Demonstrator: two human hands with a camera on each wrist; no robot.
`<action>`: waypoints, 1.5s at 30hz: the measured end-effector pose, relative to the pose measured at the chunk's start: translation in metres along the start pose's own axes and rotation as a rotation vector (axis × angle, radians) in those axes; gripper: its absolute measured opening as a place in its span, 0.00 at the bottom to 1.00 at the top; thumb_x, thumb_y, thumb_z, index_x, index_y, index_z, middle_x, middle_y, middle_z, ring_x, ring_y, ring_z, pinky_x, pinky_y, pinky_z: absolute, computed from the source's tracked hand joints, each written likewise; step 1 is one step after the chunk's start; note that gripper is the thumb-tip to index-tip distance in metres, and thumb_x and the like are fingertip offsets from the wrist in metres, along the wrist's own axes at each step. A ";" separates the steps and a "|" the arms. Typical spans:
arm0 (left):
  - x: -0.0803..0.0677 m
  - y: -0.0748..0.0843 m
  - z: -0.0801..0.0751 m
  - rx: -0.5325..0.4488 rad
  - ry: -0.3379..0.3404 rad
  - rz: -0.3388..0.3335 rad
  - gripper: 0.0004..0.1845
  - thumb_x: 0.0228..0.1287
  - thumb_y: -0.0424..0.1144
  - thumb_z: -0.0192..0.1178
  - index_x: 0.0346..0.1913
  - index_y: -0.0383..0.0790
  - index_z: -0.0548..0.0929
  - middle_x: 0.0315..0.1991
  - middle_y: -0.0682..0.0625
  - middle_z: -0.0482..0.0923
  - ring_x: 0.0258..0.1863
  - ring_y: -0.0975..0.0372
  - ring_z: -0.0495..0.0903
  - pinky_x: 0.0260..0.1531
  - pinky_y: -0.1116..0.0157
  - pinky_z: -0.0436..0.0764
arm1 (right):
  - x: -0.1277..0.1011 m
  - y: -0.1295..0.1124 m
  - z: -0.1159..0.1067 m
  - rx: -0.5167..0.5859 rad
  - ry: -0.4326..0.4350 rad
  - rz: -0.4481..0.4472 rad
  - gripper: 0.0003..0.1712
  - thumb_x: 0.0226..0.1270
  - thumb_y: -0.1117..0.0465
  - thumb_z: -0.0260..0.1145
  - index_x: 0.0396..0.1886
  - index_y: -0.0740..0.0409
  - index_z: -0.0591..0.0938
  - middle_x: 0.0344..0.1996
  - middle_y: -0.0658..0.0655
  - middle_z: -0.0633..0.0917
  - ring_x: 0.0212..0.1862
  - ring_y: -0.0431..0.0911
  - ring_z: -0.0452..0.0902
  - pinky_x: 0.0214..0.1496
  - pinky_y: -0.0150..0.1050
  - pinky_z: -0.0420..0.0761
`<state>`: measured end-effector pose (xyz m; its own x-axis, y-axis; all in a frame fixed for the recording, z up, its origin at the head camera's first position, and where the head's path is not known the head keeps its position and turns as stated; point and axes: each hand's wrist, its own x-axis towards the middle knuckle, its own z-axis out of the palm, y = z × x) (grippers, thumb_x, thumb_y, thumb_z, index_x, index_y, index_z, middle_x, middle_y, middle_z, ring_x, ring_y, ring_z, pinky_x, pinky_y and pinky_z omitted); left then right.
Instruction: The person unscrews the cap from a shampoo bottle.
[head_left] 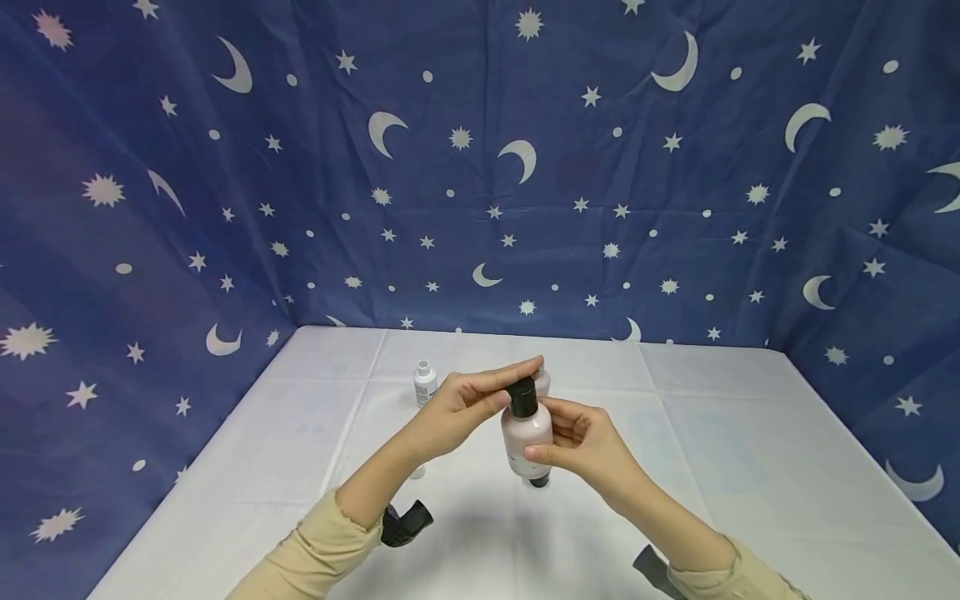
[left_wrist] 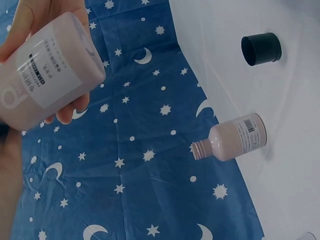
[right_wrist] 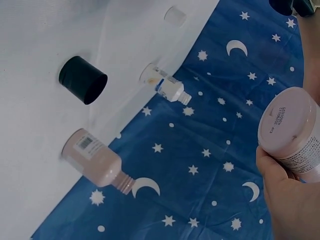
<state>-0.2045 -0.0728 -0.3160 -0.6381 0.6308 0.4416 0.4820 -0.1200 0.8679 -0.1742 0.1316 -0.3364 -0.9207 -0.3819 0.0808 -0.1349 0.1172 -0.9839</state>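
My right hand (head_left: 592, 442) grips the body of a pale pink bottle (head_left: 525, 437), held up over the table and slightly tilted. My left hand (head_left: 463, 408) is at the bottle's black cap (head_left: 522, 400), thumb against its side and straight fingers reaching over its top. The cap sits on the bottle's neck. A printed label shows on the held bottle (left_wrist: 47, 70) in the left wrist view, and its stamped base (right_wrist: 280, 122) faces the right wrist camera. Behind it stands a second pink bottle (right_wrist: 97, 157), uncapped, partly hidden by the hands in the head view.
A loose black cap (right_wrist: 82, 80) lies on the white-covered table (head_left: 712, 433), near the uncapped pink bottle. Further left stand an uncapped small white bottle (head_left: 424, 383) and a small clear cap (right_wrist: 175, 16). A blue cloth (head_left: 480, 167) with moons and stars hangs around the table.
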 end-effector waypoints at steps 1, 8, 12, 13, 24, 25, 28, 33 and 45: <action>0.000 0.001 0.001 -0.009 0.016 -0.002 0.26 0.70 0.41 0.50 0.65 0.28 0.66 0.67 0.39 0.64 0.68 0.56 0.64 0.67 0.66 0.66 | 0.000 0.000 0.000 -0.001 0.006 0.004 0.38 0.54 0.61 0.73 0.63 0.69 0.69 0.58 0.69 0.76 0.56 0.55 0.78 0.57 0.38 0.80; 0.002 0.002 0.008 -0.061 0.182 -0.045 0.27 0.61 0.44 0.62 0.57 0.27 0.76 0.59 0.38 0.74 0.58 0.59 0.76 0.58 0.65 0.76 | 0.000 -0.001 -0.001 -0.003 0.016 0.012 0.38 0.54 0.61 0.73 0.63 0.68 0.70 0.58 0.68 0.77 0.55 0.54 0.79 0.56 0.38 0.80; 0.004 0.001 0.009 -0.039 0.251 -0.048 0.23 0.58 0.38 0.65 0.52 0.25 0.79 0.56 0.36 0.77 0.51 0.64 0.82 0.51 0.65 0.81 | -0.001 -0.002 -0.002 0.000 0.017 0.017 0.38 0.54 0.61 0.73 0.63 0.68 0.70 0.58 0.68 0.77 0.55 0.54 0.79 0.56 0.38 0.80; 0.004 0.002 0.010 -0.031 0.267 -0.047 0.22 0.57 0.37 0.66 0.51 0.25 0.79 0.54 0.35 0.78 0.49 0.65 0.82 0.49 0.65 0.82 | -0.001 -0.002 -0.002 0.002 0.017 0.019 0.38 0.54 0.61 0.73 0.64 0.68 0.70 0.58 0.68 0.77 0.56 0.54 0.78 0.56 0.38 0.80; 0.007 0.004 0.018 0.129 0.369 0.010 0.16 0.50 0.28 0.69 0.45 0.30 0.83 0.40 0.45 0.79 0.45 0.62 0.80 0.53 0.65 0.80 | -0.001 -0.003 -0.001 0.004 0.012 0.016 0.40 0.54 0.59 0.73 0.64 0.69 0.69 0.59 0.69 0.76 0.56 0.54 0.78 0.56 0.40 0.81; 0.008 0.004 0.018 0.130 0.377 0.012 0.16 0.50 0.28 0.69 0.44 0.30 0.84 0.39 0.46 0.78 0.45 0.61 0.80 0.54 0.65 0.80 | -0.001 -0.003 -0.001 0.004 0.013 0.014 0.39 0.54 0.59 0.73 0.64 0.69 0.69 0.59 0.69 0.76 0.56 0.54 0.78 0.56 0.40 0.81; 0.009 0.004 0.019 0.130 0.392 0.032 0.17 0.50 0.31 0.70 0.44 0.30 0.83 0.41 0.45 0.78 0.46 0.61 0.79 0.55 0.66 0.79 | 0.000 -0.004 -0.001 0.002 0.015 0.004 0.39 0.54 0.60 0.73 0.64 0.69 0.69 0.58 0.69 0.76 0.55 0.53 0.79 0.55 0.40 0.81; 0.009 0.000 0.016 0.081 0.321 0.081 0.38 0.53 0.55 0.63 0.60 0.31 0.72 0.59 0.37 0.68 0.59 0.55 0.73 0.61 0.59 0.75 | 0.001 -0.006 -0.001 0.014 0.010 -0.020 0.37 0.55 0.62 0.72 0.63 0.70 0.70 0.58 0.69 0.77 0.55 0.54 0.79 0.56 0.39 0.80; 0.001 -0.002 0.000 0.042 -0.019 0.026 0.31 0.75 0.47 0.40 0.73 0.35 0.52 0.74 0.43 0.52 0.73 0.57 0.55 0.70 0.65 0.61 | 0.001 -0.007 -0.001 0.028 0.002 -0.032 0.37 0.55 0.62 0.72 0.63 0.71 0.69 0.58 0.70 0.76 0.56 0.55 0.78 0.58 0.39 0.79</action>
<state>-0.2059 -0.0720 -0.3172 -0.6136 0.6426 0.4588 0.5234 -0.1041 0.8457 -0.1743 0.1315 -0.3289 -0.9169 -0.3830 0.1124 -0.1539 0.0795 -0.9849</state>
